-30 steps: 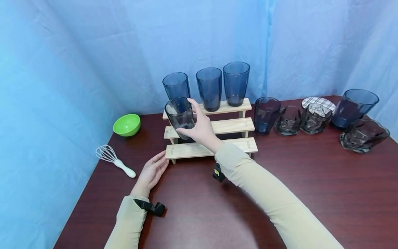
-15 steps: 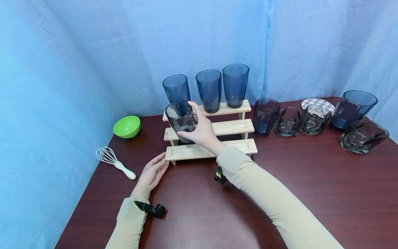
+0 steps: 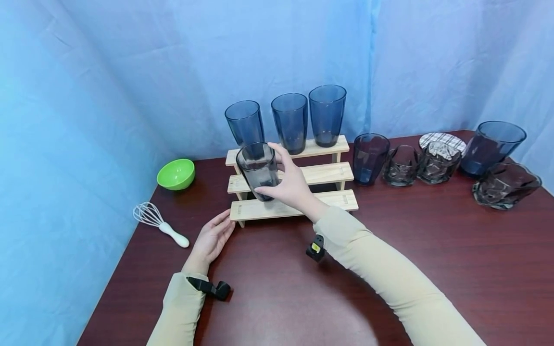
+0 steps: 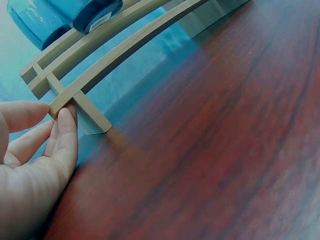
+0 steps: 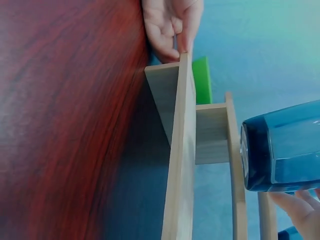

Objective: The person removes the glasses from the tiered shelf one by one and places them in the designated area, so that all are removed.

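Note:
My right hand grips a tall smoky glass tumbler round its side, thumb at the front and fingers behind. In the right wrist view the base of this tumbler is close over the middle shelf of the three-tier wooden rack. At the rack's left end, my left hand pinches the corner of the lowest shelf between thumb and fingers, as the left wrist view shows. On the top shelf stand three blue tumblers, the left one, the middle one and the right one.
Right of the rack stand another tumbler, short dark glasses, a wider blue glass and a checked round coaster. A green bowl and a white whisk lie to the left. Blue curtains hang behind the table.
My right hand has carried the tumbler a little to the right and lower, toward the front of the rack. The left hand has stayed at the rack's corner.

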`<state>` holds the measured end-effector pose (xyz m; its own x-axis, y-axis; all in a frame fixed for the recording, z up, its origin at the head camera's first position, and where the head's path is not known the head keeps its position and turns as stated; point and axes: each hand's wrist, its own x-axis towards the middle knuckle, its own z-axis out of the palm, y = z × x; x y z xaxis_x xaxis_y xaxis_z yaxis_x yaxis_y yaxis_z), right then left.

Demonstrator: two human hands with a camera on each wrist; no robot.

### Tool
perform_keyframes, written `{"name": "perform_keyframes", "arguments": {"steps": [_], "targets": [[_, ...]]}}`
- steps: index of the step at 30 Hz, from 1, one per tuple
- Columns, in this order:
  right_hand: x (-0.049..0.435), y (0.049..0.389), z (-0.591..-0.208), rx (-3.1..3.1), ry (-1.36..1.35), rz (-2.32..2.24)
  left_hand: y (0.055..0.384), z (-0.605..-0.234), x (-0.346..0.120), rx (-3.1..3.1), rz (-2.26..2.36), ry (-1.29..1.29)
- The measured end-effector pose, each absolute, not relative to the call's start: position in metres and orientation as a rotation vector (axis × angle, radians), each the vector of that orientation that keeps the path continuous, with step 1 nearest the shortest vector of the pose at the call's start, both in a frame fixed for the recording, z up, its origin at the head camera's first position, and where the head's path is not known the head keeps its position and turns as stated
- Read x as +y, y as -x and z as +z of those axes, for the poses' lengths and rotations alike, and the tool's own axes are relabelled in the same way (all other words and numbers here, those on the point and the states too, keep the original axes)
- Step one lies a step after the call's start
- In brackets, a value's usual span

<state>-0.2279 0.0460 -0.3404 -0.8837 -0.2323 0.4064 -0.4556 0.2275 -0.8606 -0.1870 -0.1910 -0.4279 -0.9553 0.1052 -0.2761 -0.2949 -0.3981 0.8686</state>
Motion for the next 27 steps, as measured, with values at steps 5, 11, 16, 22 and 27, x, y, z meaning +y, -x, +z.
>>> {"name": "perform_keyframes", "arguments": {"steps": [5,11,16,22,27], "targets": [[0.059,0.217,-0.344,-2.330,-0.659,1.704,0.188,-0.428,-0.192,1.555,2.437,0.255],[0.077,0.201,-0.353,-2.331,-0.689,1.685,0.187,-0.428,-0.191,1.564,2.426,0.243],[0.091,0.191,-0.353,-2.321,-0.687,1.734,0.187,-0.428,-0.190,1.557,2.434,0.251],[0.114,0.179,-0.350,-2.345,-0.655,1.715,0.187,-0.429,-0.191,1.573,2.451,0.217],[0.135,0.173,-0.347,-2.300,-0.619,1.732,0.186,-0.430,-0.191,1.570,2.462,0.199]]}}
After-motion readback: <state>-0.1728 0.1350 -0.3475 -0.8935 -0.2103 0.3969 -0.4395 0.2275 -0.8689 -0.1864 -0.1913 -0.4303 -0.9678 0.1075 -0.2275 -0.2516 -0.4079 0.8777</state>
